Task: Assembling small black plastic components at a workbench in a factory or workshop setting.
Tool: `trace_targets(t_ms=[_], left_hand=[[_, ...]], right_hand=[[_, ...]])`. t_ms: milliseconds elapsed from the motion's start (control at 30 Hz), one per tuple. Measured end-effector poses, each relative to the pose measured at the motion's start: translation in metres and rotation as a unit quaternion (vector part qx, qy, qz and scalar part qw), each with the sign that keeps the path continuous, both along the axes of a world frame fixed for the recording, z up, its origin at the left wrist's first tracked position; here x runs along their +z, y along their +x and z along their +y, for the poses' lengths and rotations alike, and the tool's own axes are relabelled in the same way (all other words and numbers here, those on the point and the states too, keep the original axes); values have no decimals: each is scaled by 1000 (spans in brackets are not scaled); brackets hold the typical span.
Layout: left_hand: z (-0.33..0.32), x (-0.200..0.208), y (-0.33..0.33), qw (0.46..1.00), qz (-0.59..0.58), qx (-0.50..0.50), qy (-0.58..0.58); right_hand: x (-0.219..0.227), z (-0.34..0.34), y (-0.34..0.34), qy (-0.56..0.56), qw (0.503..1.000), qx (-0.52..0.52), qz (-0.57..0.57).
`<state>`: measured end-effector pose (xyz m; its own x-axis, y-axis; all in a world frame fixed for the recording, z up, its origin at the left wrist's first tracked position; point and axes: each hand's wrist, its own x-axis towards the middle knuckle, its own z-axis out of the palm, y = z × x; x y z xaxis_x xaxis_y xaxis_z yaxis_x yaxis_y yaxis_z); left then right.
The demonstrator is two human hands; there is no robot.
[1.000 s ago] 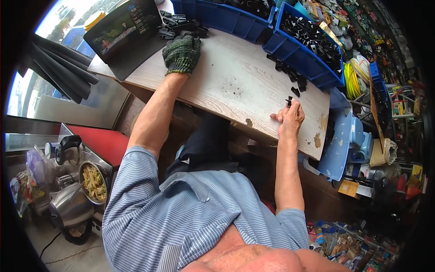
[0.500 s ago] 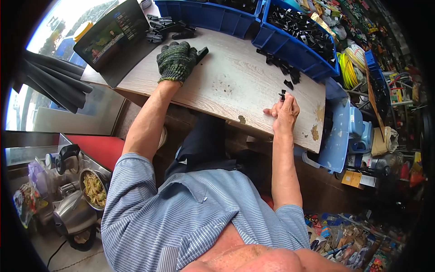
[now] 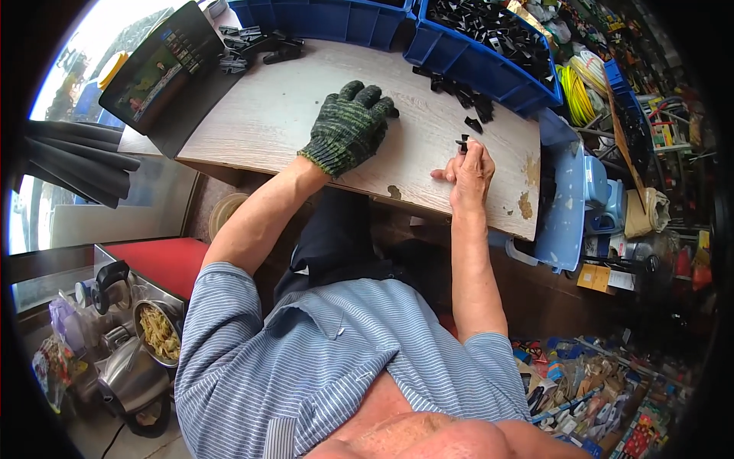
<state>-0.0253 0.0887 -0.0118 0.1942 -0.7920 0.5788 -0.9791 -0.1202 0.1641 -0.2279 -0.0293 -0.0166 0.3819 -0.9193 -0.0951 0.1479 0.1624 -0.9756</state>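
Currently, a small black piece (image 3: 462,143) is poking out from the fingertips of the bare right hand (image 3: 472,174), which is pinching it while one digit is pointing across toward the other hand. The right hand's own fingers are hiding the piece's lower part. The left hand (image 3: 348,131), in a dark green knitted glove, is resting palm down with its fingers a little bent; something dark is showing past its right side, but I cannot tell whether it is gripping anything, since the glove is covering its palm.

Between the hands, and beyond the left one, the pale table (image 3: 267,115) is offering bare room. Its near edge is running just below the left wrist and under the right forearm, and its chipped right end is lying to the right of the right hand.

Just beyond the right hand, loose black parts (image 3: 459,92) are trailing toward a blue bin (image 3: 482,70), which is holding a heap of similar parts. Farther out past the left hand, a second blue bin (image 3: 321,24) is running off the top, its contents mostly cut off. Black clips (image 3: 252,47) are piling up beyond the left hand, beside a lit screen (image 3: 157,73). Right of the right hand, a pale blue tub (image 3: 562,199) is standing past the table's end.
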Motion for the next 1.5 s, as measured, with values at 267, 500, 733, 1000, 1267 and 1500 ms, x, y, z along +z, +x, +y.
trace_targets(t_ms=[267,500,733,1000,1267,1500], left_hand=[[-28,5,12,996,-29,-7,84],[-22,13,2,985,111,-22,129],[-15,29,-7,964,121,-35,233],[-6,15,-14,982,66,-93,150],[-12,-7,-71,891,423,-165,16],[-34,-12,-96,832,523,-182,17]], right_hand=[[-3,0,-2,-11,1000,4,-10],[-6,-1,-3,-25,999,10,-33],[1,4,-2,14,1000,-9,-19],[-3,1,-1,24,999,-33,-9],[0,-1,0,42,997,-43,-44],[2,5,-1,9,996,-93,11]])
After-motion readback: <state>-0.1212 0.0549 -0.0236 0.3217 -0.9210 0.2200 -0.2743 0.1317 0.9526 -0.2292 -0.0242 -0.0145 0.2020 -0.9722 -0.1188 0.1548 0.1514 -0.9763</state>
